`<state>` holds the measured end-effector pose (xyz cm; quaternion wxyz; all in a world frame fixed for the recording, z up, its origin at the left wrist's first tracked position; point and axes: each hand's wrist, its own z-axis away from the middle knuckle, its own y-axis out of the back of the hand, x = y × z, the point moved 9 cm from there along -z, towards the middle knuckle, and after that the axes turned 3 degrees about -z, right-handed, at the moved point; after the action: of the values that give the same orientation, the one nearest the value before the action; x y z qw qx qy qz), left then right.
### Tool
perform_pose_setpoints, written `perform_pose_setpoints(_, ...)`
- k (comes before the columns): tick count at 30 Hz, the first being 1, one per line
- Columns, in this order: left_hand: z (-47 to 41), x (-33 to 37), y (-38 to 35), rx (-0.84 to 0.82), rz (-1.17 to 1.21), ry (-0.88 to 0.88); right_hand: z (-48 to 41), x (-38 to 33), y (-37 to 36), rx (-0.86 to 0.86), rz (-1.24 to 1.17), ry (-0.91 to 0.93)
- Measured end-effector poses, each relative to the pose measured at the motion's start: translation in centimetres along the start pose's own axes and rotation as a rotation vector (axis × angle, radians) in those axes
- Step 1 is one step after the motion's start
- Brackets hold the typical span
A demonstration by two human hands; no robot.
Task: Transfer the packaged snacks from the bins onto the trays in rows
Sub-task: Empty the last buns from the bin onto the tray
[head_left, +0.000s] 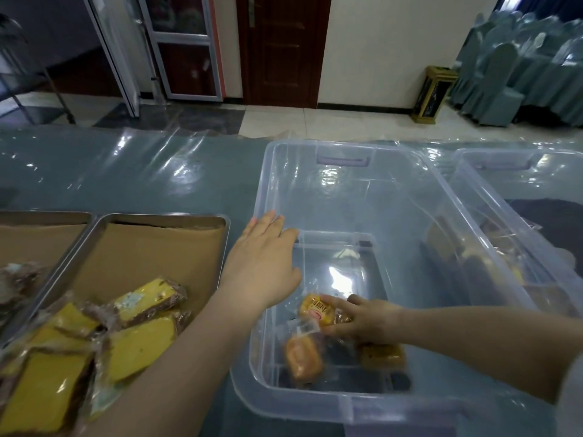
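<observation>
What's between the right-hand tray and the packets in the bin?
The left hand and its forearm, plus the clear bin wall, in head view.

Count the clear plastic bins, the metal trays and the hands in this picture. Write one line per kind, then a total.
Clear plastic bins: 2
Metal trays: 2
Hands: 2
Total: 6
</observation>
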<state>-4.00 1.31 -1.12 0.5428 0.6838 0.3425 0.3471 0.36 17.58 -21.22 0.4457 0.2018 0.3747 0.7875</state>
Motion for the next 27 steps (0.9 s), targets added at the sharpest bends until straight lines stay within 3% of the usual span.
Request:
perform_pose_setpoints(5, 0.1, 0.0, 0.1, -0.021, -0.015, 0.018, -2.1, -0.7, 4.0, 0.240, 0.033, 0.011)
perform_pose_setpoints(11, 0.1, 0.6, 0.2, -0.081, -0.157, 0.018, -0.6, 3.4, 9.7, 0.272, 0.051, -0.124)
perform_pose_setpoints(14, 0.2, 1.3, -0.7, -0.263, -0.500, 0.041, 0.0, 4.9, 9.9, 0.181, -0.020, -0.227)
perform_pose_setpoints(16, -0.4, 2.6, -1.4, -0.392, -0.680, 0.063, 0.1, 4.7, 8.2, 0.099, 0.101, -0.195)
perform_pose_setpoints(19, -2.9, 6.3, -3.8, -0.522, -0.644, -0.009, 0.2, 3.3, 5.6, 0.086, 0.168, -0.118)
perform_pose_setpoints(23, -3.0, 10.6, -9.2, -0.677, -0.640, -0.200, -0.2, 3.4, 4.3, 0.097, -0.032, -0.260)
perform_pose_setpoints(27, 0.8, 10.6, -15.7, -0.835, -0.615, -0.241, -0.3, 4.5, 3.9, 0.115, -0.137, -0.321)
